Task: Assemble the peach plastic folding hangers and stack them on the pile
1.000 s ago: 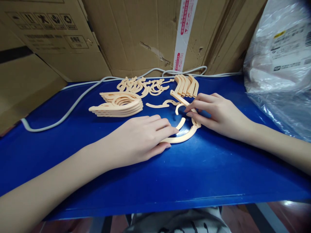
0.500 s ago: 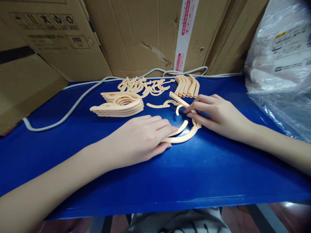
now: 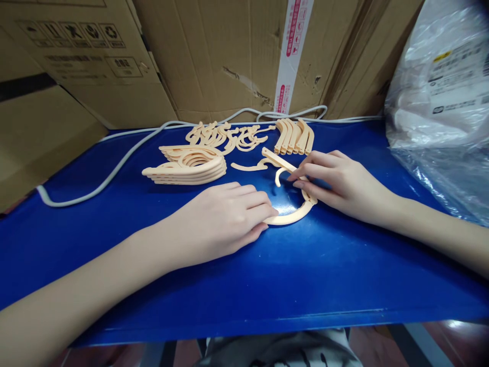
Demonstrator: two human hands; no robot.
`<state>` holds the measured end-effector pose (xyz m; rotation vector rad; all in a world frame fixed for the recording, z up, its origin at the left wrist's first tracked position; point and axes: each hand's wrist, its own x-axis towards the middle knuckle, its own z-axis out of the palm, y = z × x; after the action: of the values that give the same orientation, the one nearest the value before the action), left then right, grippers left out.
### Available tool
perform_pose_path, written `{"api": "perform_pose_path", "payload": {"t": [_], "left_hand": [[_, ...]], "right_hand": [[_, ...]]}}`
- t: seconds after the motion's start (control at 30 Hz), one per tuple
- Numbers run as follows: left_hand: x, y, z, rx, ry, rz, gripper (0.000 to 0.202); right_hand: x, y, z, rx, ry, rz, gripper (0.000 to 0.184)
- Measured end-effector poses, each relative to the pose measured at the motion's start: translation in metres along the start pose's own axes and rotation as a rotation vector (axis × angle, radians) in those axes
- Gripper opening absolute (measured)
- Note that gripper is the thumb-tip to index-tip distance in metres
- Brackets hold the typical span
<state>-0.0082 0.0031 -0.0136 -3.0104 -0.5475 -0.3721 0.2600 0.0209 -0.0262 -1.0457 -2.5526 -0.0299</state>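
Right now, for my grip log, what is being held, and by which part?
A hanger: the left hand holds its curved arm's left part; the right hand pinches its other arm partway along.

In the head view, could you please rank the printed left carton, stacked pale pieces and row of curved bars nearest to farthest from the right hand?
1. Row of curved bars, just beyond the right hand.
2. Stacked pale pieces, off to the left.
3. Printed carton, back left.

Cream and curved — the hanger is bent at its joint.
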Motion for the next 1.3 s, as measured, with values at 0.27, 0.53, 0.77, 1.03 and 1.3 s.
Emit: {"api": "perform_pose_path", "payload": {"t": [0.27,0.53,0.77,1.03,1.3], "left_hand": [[0.0,-0.002,0.001,0.034,0.06,-0.011,0.019],[0.0,-0.005,-0.004,0.307,0.1,-0.09,0.02],[-0.004,-0.006,-0.001,0.174,0.044,-0.218,0.026],[-0.002,-0.001,-0.004,-0.115,0.051,-0.426,0.012],[0.0,0.002,0.001,-0.201,0.118,-0.543,0.02]], "right_hand": [[0.0,-0.001,0.001,0.019,0.02,-0.062,0.024],[0.0,-0.002,0.002,0.026,0.019,-0.156,0.026],[0.0,-0.005,0.002,0.01,0.028,-0.27,0.025],[-0.002,-0.01,0.001,0.072,0.038,-0.294,0.02],[-0.005,-0.028,0.003,0.093,-0.033,-0.409,0.027]]}}
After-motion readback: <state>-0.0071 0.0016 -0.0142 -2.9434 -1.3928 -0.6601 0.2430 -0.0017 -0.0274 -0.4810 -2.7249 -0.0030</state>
